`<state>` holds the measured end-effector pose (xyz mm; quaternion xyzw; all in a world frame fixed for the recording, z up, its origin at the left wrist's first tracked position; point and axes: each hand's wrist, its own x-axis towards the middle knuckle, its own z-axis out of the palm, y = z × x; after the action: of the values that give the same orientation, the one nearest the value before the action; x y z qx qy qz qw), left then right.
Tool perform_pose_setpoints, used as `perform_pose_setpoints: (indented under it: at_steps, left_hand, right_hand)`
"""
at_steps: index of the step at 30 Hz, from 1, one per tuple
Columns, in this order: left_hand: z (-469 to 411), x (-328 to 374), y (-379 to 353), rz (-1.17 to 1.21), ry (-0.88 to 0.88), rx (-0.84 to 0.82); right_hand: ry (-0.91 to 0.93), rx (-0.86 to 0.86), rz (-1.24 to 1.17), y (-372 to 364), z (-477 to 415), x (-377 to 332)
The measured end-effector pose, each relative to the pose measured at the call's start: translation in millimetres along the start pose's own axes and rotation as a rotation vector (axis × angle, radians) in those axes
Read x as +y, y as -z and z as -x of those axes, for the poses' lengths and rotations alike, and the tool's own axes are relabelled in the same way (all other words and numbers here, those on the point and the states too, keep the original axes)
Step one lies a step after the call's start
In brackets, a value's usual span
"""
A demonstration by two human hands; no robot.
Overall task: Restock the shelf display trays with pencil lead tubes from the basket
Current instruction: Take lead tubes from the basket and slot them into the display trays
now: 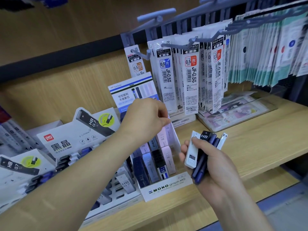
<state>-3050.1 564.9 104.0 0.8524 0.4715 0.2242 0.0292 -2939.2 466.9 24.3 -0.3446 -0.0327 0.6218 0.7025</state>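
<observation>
A white MONO graph MG display tray (pixel 164 187) stands on the wooden shelf, with rows of pink, grey, navy and black lead tubes (pixel 155 165) in it. My left hand (pixel 146 116) reaches over the tray's back rows, its fingertips pinching at a pale tube near the tray's right wall; the tube itself is mostly hidden. To the right of the tray, my right hand (pixel 210 164) grips a bunch of lead tubes (pixel 202 152): a white one, a black one marked HB, and several navy ones. The basket is out of view.
Deli HB 0.7 display trays (pixel 70 139) stand to the left with more tubes (pixel 124 183). Refill packs (pixel 190 75) hang on hooks above the shelf. A clear acrylic tray (pixel 236 112) lies at the right. The wooden shelf (pixel 250 147) edge runs diagonally at the lower right.
</observation>
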Motion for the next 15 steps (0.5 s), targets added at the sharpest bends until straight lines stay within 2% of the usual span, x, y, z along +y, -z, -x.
perform_pose_setpoints:
  at_steps: [5,10,13,15]
  left_hand:
    - [-2.4,6.4,7.1,-0.15,-0.043,-0.059]
    - [28.2,18.7,24.8,0.137,0.056,0.071]
    - [66.8,36.0,19.2,0.195,0.073,-0.099]
    - [82.8,41.7,7.8,0.226,0.097,-0.132]
  right_hand:
    - [0.022,0.048,-0.007,0.6,0.5,-0.6]
    - [-0.034,0.017,-0.088,-5.3,5.2,-5.0]
    - [-0.109,-0.09,-0.155,-7.7,8.2,-3.7]
    - [-0.133,-0.145,-0.126,-9.6,11.2,-0.8]
